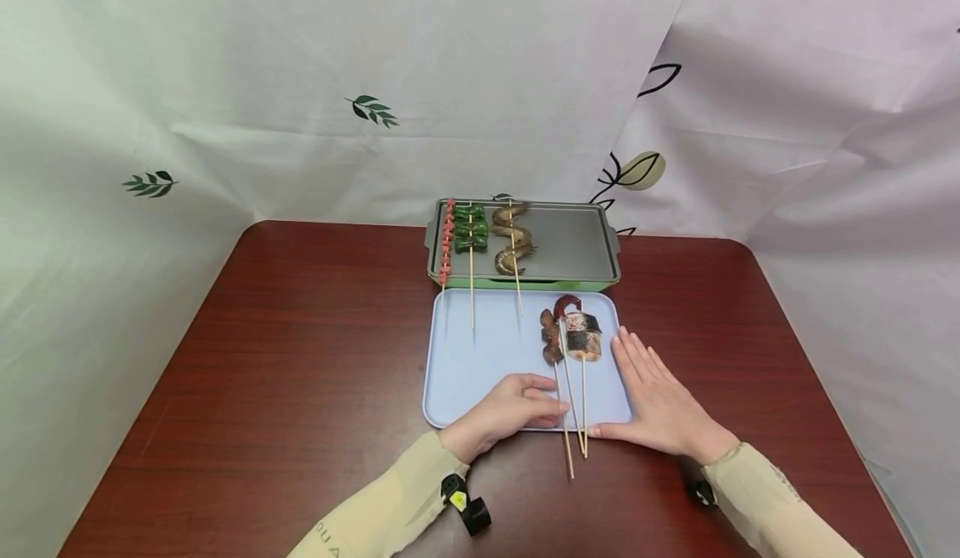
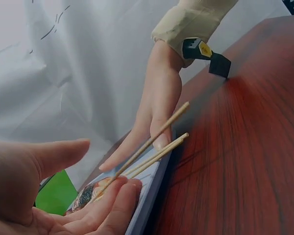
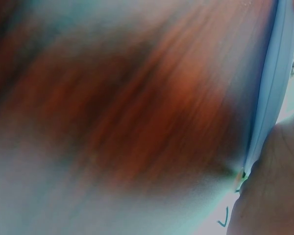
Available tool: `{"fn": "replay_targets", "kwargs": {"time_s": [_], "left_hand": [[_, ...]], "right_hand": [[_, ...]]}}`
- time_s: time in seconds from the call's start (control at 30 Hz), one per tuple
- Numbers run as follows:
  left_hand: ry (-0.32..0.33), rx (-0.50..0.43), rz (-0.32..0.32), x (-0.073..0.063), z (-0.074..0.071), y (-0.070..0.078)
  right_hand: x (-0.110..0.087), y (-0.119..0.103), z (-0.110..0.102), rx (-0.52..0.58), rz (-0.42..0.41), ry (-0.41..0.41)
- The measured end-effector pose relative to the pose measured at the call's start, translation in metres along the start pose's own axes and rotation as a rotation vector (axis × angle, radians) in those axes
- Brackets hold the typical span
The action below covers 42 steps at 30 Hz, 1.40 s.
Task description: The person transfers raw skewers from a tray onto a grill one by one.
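Note:
My left hand [image 1: 510,412] is over the front edge of the pale blue tray [image 1: 468,358], its fingers touching the stick of a brown meat skewer [image 1: 551,337]. In the left wrist view the thumb stands apart from the fingers, with the sticks [image 2: 169,149] beyond the fingertips. Beside the meat lie a dark red curled skewer [image 1: 566,304] and a skewer of dark-skinned fish-like chunks [image 1: 583,343]. Their sticks overhang the tray's front edge. Flat along the tray's right edge, my right hand [image 1: 663,404] has straight fingers, the thumb near the stick ends.
Behind the tray stands a grey grill pan [image 1: 573,245] on a green base. On its left part lie a pink-piece skewer [image 1: 447,237], a green pepper skewer [image 1: 471,231] and a shrimp skewer [image 1: 512,245], their sticks reaching over the tray. Brown tabletop [image 1: 300,358] surrounds both; white cloth hangs behind.

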<state>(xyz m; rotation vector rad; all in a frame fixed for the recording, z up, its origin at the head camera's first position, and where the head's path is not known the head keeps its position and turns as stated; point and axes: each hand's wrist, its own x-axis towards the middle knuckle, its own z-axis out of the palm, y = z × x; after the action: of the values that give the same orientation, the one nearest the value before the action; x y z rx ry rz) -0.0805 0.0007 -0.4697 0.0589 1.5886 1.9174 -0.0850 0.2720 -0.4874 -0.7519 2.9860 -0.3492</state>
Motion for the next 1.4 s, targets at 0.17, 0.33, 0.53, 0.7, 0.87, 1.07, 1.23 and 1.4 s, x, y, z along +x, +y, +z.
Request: {"fn": "replay_targets", "kwargs": {"time_s": [0.17,0.33,0.53,0.7,0.87,1.07,1.23,1.4], "left_hand": [[0.022,0.027,0.050,-0.006,0.000,0.001],[0.025,-0.033,0.045,-0.010,0.001,0.003],[0.029,-0.084,0.028,-0.014,-0.001,0.002],[0.016,-0.119,0.015,-0.017,-0.003,-0.002],[-0.002,-0.140,0.018,-0.019,-0.005,-0.006],[-0.010,-0.144,0.032,-0.019,-0.007,-0.010],[-0.012,-0.136,0.048,-0.022,-0.007,-0.009],[-0.018,-0.122,0.071,-0.025,-0.006,-0.003]], "right_hand": [[0.000,0.001,0.000,-0.003,-0.009,0.002],[0.000,0.002,0.000,-0.006,-0.020,0.008],[0.000,0.002,0.000,-0.008,-0.023,0.019],[0.000,0.002,0.000,-0.008,-0.022,0.021],[0.000,0.000,0.000,0.003,-0.008,0.012],[-0.001,0.000,0.000,0.011,0.001,0.003],[-0.001,0.000,0.000,0.010,-0.002,0.002],[0.000,0.000,0.000,0.009,-0.006,0.005]]}}
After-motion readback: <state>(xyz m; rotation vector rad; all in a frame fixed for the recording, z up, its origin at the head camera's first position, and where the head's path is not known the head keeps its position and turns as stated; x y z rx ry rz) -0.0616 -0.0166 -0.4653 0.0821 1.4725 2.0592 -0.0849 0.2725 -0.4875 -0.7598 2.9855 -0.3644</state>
